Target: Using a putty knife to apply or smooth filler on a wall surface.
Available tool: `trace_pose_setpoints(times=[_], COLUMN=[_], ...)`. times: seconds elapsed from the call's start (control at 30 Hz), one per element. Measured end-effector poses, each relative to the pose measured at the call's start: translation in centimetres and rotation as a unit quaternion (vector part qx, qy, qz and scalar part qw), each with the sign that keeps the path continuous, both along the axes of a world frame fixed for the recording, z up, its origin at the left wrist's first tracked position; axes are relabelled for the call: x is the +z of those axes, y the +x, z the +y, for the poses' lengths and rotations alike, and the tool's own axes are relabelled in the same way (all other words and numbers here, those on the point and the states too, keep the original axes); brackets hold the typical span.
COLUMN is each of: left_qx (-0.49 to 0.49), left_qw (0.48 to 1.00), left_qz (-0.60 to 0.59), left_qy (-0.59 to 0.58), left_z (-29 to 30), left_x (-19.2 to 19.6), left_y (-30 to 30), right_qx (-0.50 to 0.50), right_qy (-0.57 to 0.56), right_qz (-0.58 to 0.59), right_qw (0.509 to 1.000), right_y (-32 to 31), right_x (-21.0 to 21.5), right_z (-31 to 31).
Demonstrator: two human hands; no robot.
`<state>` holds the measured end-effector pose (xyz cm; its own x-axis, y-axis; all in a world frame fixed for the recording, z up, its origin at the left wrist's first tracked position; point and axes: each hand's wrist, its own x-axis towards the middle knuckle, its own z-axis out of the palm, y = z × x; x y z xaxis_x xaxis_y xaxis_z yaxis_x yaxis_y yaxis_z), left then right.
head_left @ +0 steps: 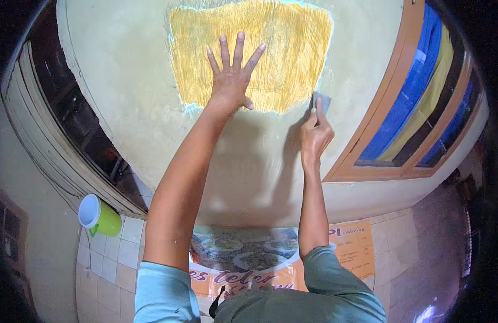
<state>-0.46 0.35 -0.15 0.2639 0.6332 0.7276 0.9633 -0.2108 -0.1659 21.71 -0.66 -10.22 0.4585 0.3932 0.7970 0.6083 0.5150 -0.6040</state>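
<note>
A small grey sheet of sandpaper (321,101) lay pressed to the wall (130,97) at the lower right edge of the yellow patch (292,48). It looked thin, light and limp, best pinched flat by its lower edge. The right hand (315,134) had it in a closed grip. The left hand (232,81) lay open, fingers spread, on the patch.

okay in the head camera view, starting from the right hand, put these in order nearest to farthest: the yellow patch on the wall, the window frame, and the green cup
From the right hand, which holds a small grey pad:
1. Yellow patch, just above and left of it, its edge by the pad.
2. Window frame, off to the right.
3. Green cup, far lower left, past the left arm.
</note>
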Motion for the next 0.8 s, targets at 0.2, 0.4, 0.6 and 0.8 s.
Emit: trace_pose_setpoints(times=[0.2,0.4,0.6,0.8], left_qx=[-0.013,-0.015,0.008,0.001], left_qw=[1.0,1.0,1.0,1.0], left_qz=[-0.001,-0.005,-0.007,-0.009], left_qy=[-0.013,-0.014,-0.013,-0.03], left_z=[0.0,-0.1,-0.3,-0.3], left_x=[0.3,-0.1,0.3,0.1], left_y=[-0.3,0.1,0.2,0.1], right_qx=[0.001,-0.01,-0.004,0.006], right_qy=[-0.051,-0.053,-0.054,-0.046], right_qz=[0.017,-0.019,0.007,-0.023], right_qw=[0.999,0.998,0.999,0.999], right_y=[0.3,0.5,0.8,0.6], right_x=[3.0,0.2,3.0,0.5], right_z=[-0.5,-0.7,0.1,-0.4])
